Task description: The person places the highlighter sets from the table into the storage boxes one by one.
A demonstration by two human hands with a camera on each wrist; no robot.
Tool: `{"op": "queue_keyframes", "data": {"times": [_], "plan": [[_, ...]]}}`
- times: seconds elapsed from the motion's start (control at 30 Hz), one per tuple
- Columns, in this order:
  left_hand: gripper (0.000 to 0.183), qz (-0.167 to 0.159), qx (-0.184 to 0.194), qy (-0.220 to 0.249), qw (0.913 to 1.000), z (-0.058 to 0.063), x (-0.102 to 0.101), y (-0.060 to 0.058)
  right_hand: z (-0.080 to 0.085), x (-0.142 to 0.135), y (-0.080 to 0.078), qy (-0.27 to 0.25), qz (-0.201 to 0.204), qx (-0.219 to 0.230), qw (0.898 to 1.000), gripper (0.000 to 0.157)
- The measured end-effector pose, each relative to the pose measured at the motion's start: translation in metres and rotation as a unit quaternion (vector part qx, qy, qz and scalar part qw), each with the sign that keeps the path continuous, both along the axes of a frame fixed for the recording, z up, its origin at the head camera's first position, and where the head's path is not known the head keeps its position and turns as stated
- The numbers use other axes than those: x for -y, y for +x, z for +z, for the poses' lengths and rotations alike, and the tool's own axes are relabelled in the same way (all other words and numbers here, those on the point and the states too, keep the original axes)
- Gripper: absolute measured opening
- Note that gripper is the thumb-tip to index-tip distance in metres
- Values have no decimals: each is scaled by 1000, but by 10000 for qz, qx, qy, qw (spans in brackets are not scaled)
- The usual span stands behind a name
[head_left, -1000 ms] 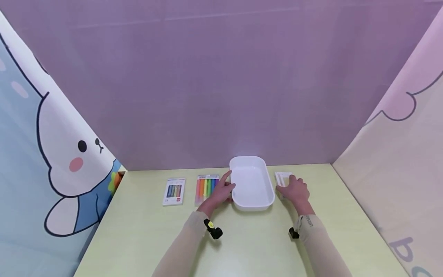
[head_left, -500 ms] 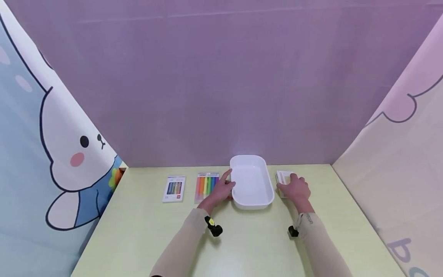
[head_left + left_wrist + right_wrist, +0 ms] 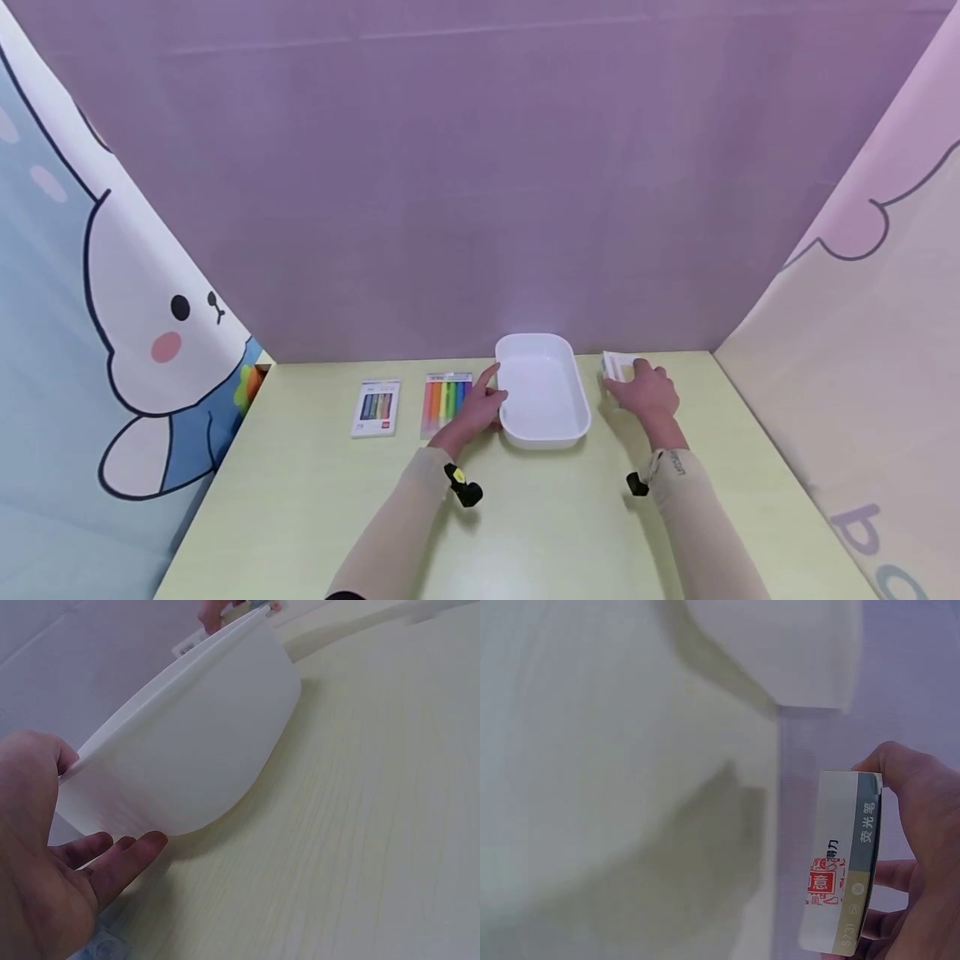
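The left hand (image 3: pixel 477 408), just below and right of the frame's centre in the head view, holds the near left side of a white plastic tub (image 3: pixel 542 393); a digit bends over the rim while other fingers (image 3: pixel 127 866), fairly straight and spread, reach under its outer wall. The right hand (image 3: pixel 647 392), farther right, has thumb and fingers parted by the width of a highlighter box (image 3: pixel 838 862) and pinches it by its ends. The box is off the tabletop (image 3: pixel 525 525), its shadow lying apart from it, and the hand covers part of it from above.

The tub stands between the two hands. A pack of rainbow-coloured markers (image 3: pixel 442 404) lies left of centre, its lower right part hidden by the left hand. Farther left lies a flat white carton (image 3: pixel 377 408) with a coloured picture. A purple cloth (image 3: pixel 480 183) fills the upper frame.
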State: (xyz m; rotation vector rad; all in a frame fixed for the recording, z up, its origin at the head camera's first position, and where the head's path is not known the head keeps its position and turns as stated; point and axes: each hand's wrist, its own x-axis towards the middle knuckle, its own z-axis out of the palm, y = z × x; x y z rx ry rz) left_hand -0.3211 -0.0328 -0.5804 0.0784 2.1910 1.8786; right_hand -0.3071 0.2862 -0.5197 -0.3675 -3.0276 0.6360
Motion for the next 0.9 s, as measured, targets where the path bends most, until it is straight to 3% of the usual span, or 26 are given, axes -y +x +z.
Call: {"op": "queue_keyframes", "data": {"times": [0.27,0.53,0.9], "plan": [[62,-69,-17,-109,9999,1,2,2,35,17,3,45,-80,-582,9983,89],[61,-135,-126,-329,9993,6,1,3,81,42,5,19,26,-589,9983,88],[61,-143,-131,-268,9995,5,2,4,107,83,8,285,176,-474,9983,85]]}}
